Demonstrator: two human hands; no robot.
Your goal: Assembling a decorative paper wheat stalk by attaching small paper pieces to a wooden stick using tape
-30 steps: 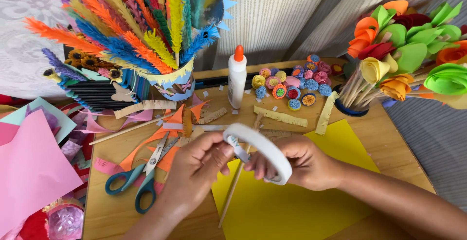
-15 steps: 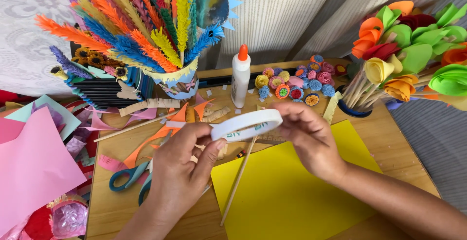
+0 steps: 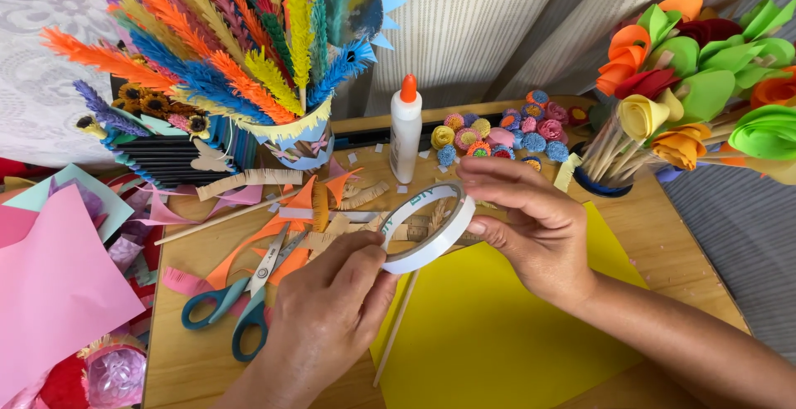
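From the head view I see the white tape roll [image 3: 427, 227] held above the wooden table [image 3: 195, 359] between both hands, my right hand [image 3: 531, 231] gripping its far rim and my left hand [image 3: 332, 314] pinching its near lower edge, ring tilted up-right.

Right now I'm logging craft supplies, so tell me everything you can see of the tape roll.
The tape roll is a thin white ring with an open centre, apparently double-sided tape with a paper liner, some print inside. It is held tilted above the wooden table, over the yellow sheet's edge. The left hand pinches its lower rim; the right hand grips its upper right.
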